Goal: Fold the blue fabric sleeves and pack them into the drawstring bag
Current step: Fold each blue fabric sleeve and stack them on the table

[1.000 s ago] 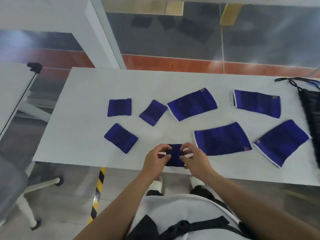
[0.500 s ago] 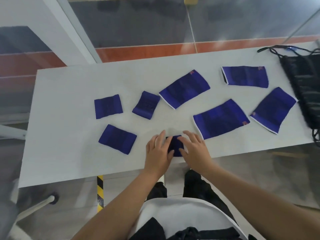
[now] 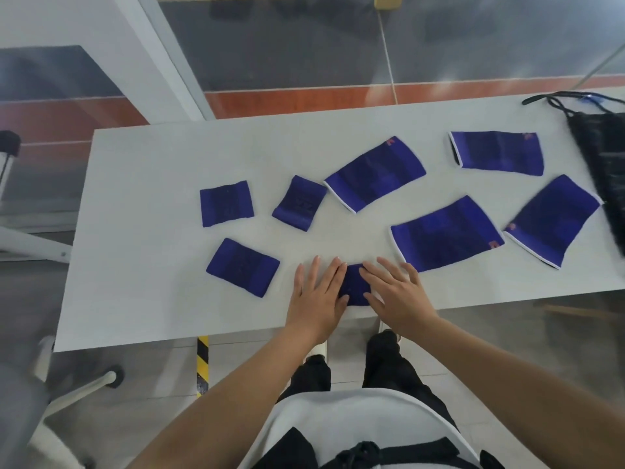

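Note:
A small folded blue sleeve (image 3: 355, 285) lies near the table's front edge. My left hand (image 3: 318, 299) and my right hand (image 3: 395, 294) press flat on its two sides, fingers spread, so most of it is covered. Three other folded sleeves lie to the left: one (image 3: 242, 266) at the front, one (image 3: 226, 203) behind it, one (image 3: 299, 202) further right. Several unfolded blue sleeves with white trim lie to the right, the nearest (image 3: 446, 233) just beyond my right hand. The black drawstring bag (image 3: 605, 164) lies at the table's right end.
The white table (image 3: 142, 265) ends at a front edge just below my hands. A white chair base (image 3: 81, 387) stands on the floor at lower left. Yellow-black tape (image 3: 202, 363) marks the floor under the table. A glass partition rises behind.
My hands went from pinching the small sleeve to lying flat on it with spread fingers. The camera has tilted and shifted, so the table now appears more from above.

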### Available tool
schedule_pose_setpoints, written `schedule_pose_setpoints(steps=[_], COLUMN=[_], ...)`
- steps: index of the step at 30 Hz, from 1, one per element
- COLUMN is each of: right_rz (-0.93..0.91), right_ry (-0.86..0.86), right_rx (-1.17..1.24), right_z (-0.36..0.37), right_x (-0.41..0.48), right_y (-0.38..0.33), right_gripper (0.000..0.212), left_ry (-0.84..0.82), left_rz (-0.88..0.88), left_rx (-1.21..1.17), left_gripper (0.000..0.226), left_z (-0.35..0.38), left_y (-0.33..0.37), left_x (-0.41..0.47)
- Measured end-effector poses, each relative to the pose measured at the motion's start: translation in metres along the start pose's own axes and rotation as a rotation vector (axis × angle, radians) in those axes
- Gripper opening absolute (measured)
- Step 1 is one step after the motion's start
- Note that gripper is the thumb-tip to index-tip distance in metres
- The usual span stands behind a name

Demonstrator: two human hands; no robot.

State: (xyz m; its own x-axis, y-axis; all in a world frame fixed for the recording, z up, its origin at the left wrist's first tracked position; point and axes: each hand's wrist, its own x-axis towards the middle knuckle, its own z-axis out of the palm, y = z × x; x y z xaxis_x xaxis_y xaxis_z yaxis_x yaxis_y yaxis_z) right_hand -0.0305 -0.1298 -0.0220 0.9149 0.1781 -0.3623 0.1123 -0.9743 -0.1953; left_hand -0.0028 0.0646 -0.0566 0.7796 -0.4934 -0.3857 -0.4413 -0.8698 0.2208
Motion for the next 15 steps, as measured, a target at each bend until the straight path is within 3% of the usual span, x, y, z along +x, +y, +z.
schedule_pose_setpoints(steps=[5, 10, 12, 15], right_rz=[0.001, 0.117, 0.169, 0.176], right_ry=[0.007, 0.090, 0.105, 0.087], right_rx=[0.157, 0.389, 0.458, 0.465], right_z=[-0.027, -0.052, -0.055, -0.050], right_x=[0.003, 0.000, -0.004, -0.010], right_y=[-0.013, -0.034, -0.045, -0.059], right_gripper=[0.048, 0.043, 0.042, 0.043], left_ry=[0.134, 0.385, 0.391, 0.270], left_rz=[-0.075, -0.450, -0.598, -0.760], left_rx=[-0.185, -0.483, -0.523, -0.579], left_gripper=[0.073, 0.064, 0.061, 0.071], left_z=[-0.043, -0.071, -0.072, -0.068], left_y=[-0.019, -0.089, -0.121, -0.152], left_x=[-0.012, -0.034, -0.039, -0.043])
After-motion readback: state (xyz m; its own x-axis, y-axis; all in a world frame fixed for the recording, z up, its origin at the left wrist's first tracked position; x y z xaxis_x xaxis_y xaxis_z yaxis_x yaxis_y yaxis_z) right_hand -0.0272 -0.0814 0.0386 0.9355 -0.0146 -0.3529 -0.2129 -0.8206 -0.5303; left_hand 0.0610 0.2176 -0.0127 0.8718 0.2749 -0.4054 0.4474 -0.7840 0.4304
